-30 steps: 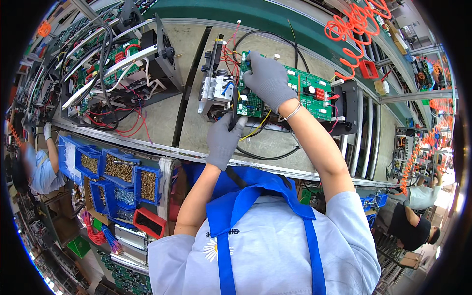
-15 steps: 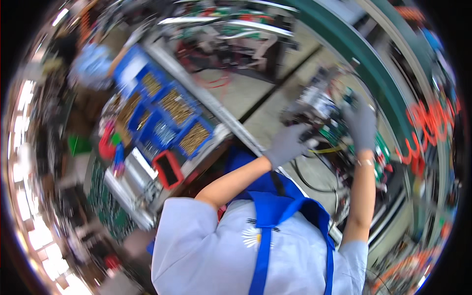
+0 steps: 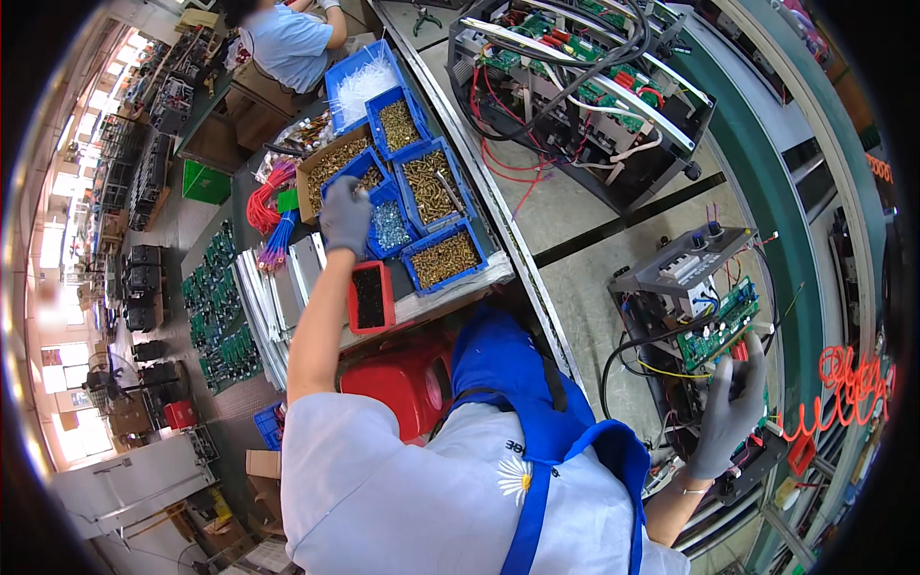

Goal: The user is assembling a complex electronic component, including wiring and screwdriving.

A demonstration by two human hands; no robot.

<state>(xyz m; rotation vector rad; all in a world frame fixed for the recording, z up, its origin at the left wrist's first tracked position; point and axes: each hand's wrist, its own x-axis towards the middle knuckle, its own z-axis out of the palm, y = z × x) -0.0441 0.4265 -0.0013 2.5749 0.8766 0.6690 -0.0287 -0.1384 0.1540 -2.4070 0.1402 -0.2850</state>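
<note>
My left hand (image 3: 347,218), in a grey glove, reaches over the blue bin of small brass-coloured screws (image 3: 372,176). Its fingers are bent together at the bin's near end, and what they pinch, if anything, is hidden. Beside it sits a blue bin of silvery small parts (image 3: 390,225). Over on the right, my gloved right hand (image 3: 730,407) is held with thumb and fingers apart, next to a green circuit board (image 3: 721,324). That board is part of an opened device with a grey panel (image 3: 682,261), wires and a black cable.
More blue bins of brass fasteners (image 3: 447,261) and a red tray of dark small parts (image 3: 371,297) stand close by. A larger opened device (image 3: 585,96) is at the back. A red stool (image 3: 398,381) is under the bench. Another person (image 3: 287,46) sits at the far left.
My left hand has left the opened device and moved left to the bins. My right hand has come nearer to me, beside the circuit board. The view has turned and is sharper.
</note>
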